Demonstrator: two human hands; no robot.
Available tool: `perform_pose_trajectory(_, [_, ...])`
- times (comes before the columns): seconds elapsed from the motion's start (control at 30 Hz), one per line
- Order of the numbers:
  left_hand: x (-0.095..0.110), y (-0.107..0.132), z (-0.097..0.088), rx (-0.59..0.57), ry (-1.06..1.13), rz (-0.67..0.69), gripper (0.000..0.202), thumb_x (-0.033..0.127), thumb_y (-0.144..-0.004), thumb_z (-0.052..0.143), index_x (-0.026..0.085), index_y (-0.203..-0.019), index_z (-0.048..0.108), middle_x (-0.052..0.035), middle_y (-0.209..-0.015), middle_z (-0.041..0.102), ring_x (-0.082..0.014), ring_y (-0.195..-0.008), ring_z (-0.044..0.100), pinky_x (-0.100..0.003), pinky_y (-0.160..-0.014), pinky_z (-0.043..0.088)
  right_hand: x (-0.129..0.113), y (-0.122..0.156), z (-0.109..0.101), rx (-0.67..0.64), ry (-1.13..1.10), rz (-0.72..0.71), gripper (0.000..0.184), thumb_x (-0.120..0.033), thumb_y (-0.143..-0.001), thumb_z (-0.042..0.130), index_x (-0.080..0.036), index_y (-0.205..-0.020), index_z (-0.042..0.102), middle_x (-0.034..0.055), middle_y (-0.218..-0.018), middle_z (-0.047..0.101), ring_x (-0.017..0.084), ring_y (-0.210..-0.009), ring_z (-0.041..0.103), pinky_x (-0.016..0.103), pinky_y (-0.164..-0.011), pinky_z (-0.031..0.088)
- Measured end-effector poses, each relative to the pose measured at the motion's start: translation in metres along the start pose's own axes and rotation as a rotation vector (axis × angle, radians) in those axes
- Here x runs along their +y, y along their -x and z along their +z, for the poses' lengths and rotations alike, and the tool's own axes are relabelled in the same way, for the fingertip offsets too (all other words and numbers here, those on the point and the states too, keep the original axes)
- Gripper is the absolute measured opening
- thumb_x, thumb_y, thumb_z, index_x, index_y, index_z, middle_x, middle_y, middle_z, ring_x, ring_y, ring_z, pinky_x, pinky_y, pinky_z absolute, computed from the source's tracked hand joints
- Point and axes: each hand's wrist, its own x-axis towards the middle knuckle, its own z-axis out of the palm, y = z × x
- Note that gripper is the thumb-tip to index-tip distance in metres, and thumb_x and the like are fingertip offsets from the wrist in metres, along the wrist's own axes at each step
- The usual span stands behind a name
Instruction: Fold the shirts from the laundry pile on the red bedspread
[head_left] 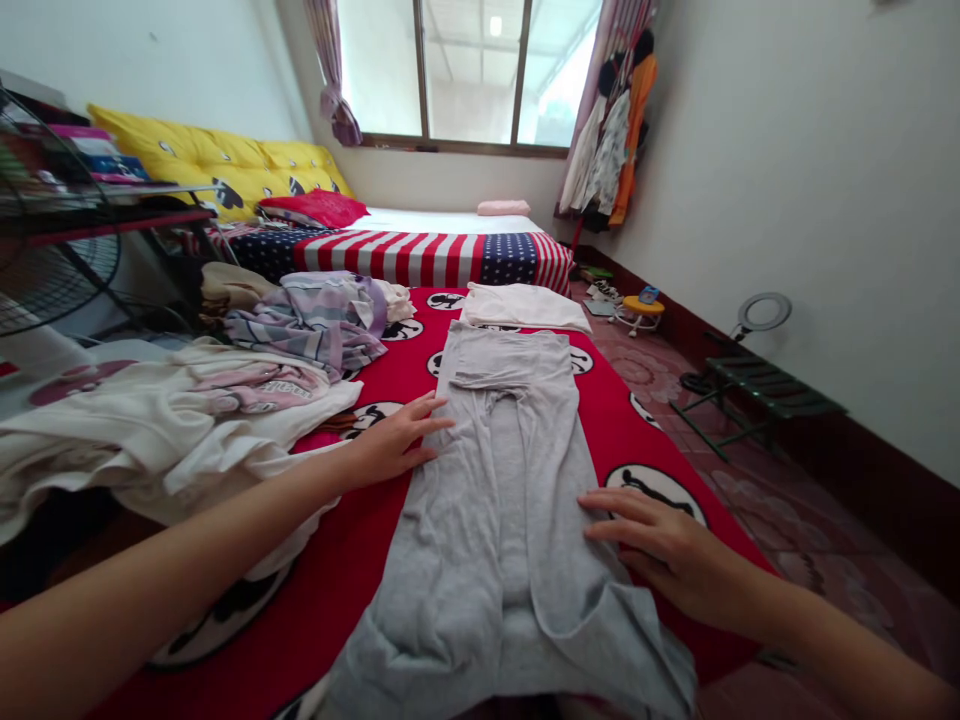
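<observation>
A grey garment (501,500) lies spread lengthwise on a red bedspread (352,545) with black and white round prints. My left hand (397,440) rests flat on the garment's left edge, fingers stretched out. My right hand (660,550) lies flat on its right edge, fingers apart. Neither hand holds anything. Beyond the garment's far end sits a folded white cloth (521,305).
A heap of pale clothes (187,410) and a striped purple garment (315,320) lie at the left. A second bed with a flag-patterned cover (427,255) stands farther back. A green folding chair (757,385) and a small yellow stool (643,308) stand on the floor at the right.
</observation>
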Motion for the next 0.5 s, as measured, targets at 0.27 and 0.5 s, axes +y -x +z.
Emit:
perform_pose_trajectory(0.27, [0.067, 0.049, -0.037, -0.265, 0.091, 0.239, 0.036, 0.009, -0.070, 0.072, 0.034, -0.096, 0.072, 0.0005, -0.124, 0.058, -0.0237, -0.123, 0.045, -0.035, -0.103, 0.040, -0.010, 0.009, -0.002, -0.078, 0.027, -0.162, 0.051, -0.010, -0.082, 0.054, -0.037, -0.124, 0.058, 0.0037, -0.143, 0.045, 0.023, -0.133, 0.039, 0.045, -0.106, 0.037])
perform_pose_trajectory(0.5, [0.086, 0.048, -0.030, -0.282, 0.152, 0.345, 0.021, 0.008, -0.074, 0.066, 0.026, -0.082, 0.070, -0.0007, -0.117, 0.061, -0.0216, -0.115, 0.049, -0.032, -0.097, 0.041, -0.021, -0.003, 0.006, 0.001, -0.028, -0.286, 0.031, -0.012, -0.084, 0.051, -0.026, -0.107, 0.066, 0.0083, -0.128, 0.060, 0.021, -0.125, 0.050, 0.043, -0.108, 0.035])
